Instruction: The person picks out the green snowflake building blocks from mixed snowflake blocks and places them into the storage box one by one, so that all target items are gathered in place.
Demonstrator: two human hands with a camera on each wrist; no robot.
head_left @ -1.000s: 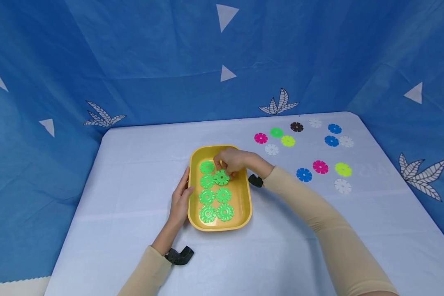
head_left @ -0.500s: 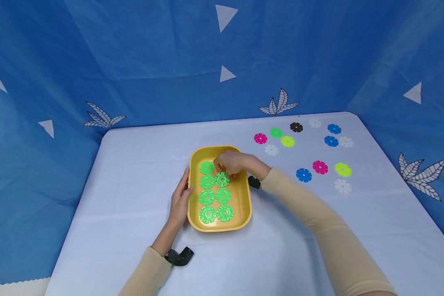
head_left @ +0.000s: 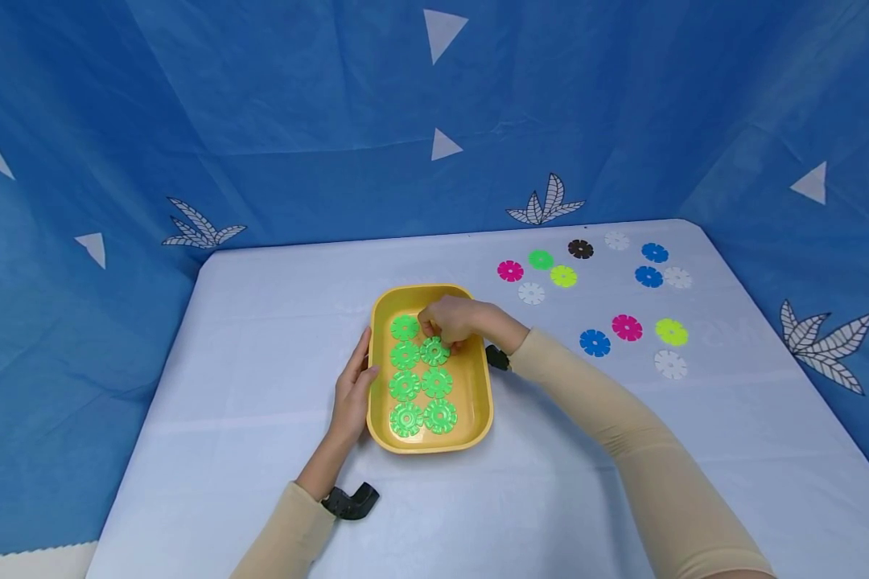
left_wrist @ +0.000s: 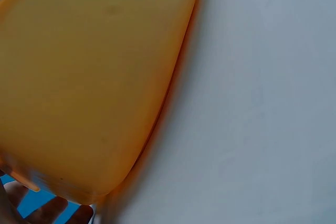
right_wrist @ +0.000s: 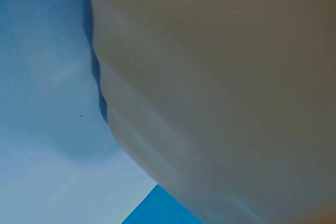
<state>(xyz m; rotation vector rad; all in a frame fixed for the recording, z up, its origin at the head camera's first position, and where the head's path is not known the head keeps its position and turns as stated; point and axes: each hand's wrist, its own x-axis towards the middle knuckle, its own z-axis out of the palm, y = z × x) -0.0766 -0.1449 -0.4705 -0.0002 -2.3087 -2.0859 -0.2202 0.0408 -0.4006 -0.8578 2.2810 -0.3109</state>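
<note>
Almost nothing is changing since a second ago; the right hand (head_left: 452, 320) is staying over the far end of the yellow tray (head_left: 478, 398), drawn only very slightly toward 9 o'clock, and the green disc (head_left: 434, 351) under it is sitting in much the same spot; the left hand (head_left: 352, 394) is keeping its place against the tray.

The tray is lying lengthwise near the middle of the pale table (head_left: 261, 338); inside it, green notched discs are lying flat in two columns; the 9 o'clock column is showing four discs, the 3 o'clock column three in view, with the right hand covering the spot at 12 o'clock of them; the far-left disc (head_left: 405, 327) is sitting just at 9 o'clock of the fingertips.

The right hand's fingers are bunching together and curling down, their tips touching the far edge of the green disc; whether they are actually pinching it, I cannot tell; the left hand's fingers are lying straight and together along the tray's 9 o'clock outer wall, thumb at the rim; the left wrist view is showing that wall (left_wrist: 94, 87) close up.

Loose discs (head_left: 595, 342) in pink, blue, white, lime and black are lying scattered on the table at 2 o'clock of the tray.
</note>
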